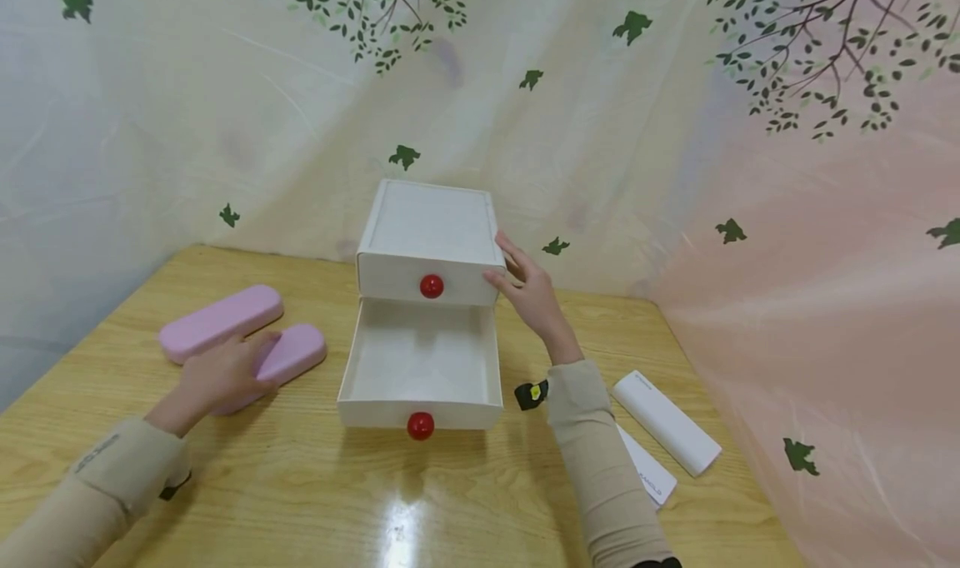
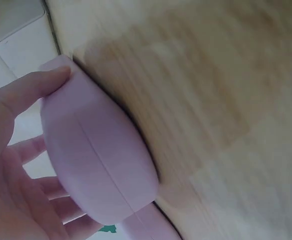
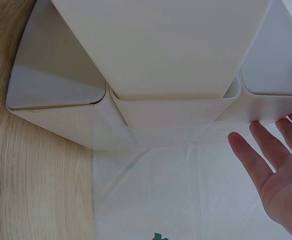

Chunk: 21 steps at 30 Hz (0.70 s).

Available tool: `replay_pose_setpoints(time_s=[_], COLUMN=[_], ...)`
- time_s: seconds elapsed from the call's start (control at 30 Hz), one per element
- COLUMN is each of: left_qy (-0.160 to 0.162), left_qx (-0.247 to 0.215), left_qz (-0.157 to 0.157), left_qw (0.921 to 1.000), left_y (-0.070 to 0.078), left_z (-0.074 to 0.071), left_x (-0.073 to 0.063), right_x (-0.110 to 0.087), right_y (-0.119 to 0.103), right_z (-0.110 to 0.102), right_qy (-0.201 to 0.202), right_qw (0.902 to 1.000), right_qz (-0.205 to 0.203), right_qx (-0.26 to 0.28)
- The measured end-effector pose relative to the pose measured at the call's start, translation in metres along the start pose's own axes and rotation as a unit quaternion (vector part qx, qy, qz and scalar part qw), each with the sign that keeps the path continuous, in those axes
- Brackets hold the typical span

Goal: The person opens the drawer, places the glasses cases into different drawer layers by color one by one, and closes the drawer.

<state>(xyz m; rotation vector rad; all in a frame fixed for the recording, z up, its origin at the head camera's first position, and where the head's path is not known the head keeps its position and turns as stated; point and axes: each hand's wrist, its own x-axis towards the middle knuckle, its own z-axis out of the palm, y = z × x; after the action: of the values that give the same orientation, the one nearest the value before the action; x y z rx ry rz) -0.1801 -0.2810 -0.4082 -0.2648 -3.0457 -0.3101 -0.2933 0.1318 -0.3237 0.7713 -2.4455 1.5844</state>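
Note:
My left hand (image 1: 225, 371) grips a pink glasses case (image 1: 295, 353) lying on the table, thumb on one side and fingers on the other in the left wrist view, where a seam runs along the case (image 2: 98, 145). A second pink case (image 1: 222, 322) lies just behind it. At the centre stands a white drawer unit (image 1: 431, 222) with red knobs. Its upper drawer is closed, and the drawer (image 1: 420, 360) below is pulled out, showing a bare inside. My right hand (image 1: 536, 300) touches the unit's upper right side with spread fingers; another closed section (image 3: 55, 70) shows beneath the pulled-out drawer.
Two white oblong blocks lie to the right, one thick (image 1: 666, 422) and one (image 1: 645, 468) partly behind the right sleeve. The wooden table (image 1: 300, 493) ends at a cloth backdrop (image 1: 300, 135) printed with leaves, which also hangs along the right.

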Motion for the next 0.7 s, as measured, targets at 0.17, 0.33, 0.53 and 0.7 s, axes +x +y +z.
replay_pose_setpoints(time_s=[0.17,0.33,0.53,0.7], left_qy=[0.001,0.028,0.083,0.151], left_qx=[0.004,0.003,0.021,0.026], left_qz=[-0.01,0.005,0.008,0.007], left_qw=[0.9999,0.9996,0.9963,0.9882], left_y=[0.001,0.005,0.013,0.022], left_z=[0.0,-0.005,-0.016,-0.025], left_x=[-0.001,-0.003,-0.009,-0.016], right_x=[0.0,0.0,-0.001,0.0], right_y=[0.0,0.0,-0.001,-0.002], right_z=[0.0,0.001,0.0,-0.001], right_qy=[-0.002,-0.004,-0.004,-0.004], right_qw=[1.0,1.0,0.9999,1.0], right_qz=[0.002,0.007,0.011,0.007], right_qx=[0.0,0.001,0.002,0.003])
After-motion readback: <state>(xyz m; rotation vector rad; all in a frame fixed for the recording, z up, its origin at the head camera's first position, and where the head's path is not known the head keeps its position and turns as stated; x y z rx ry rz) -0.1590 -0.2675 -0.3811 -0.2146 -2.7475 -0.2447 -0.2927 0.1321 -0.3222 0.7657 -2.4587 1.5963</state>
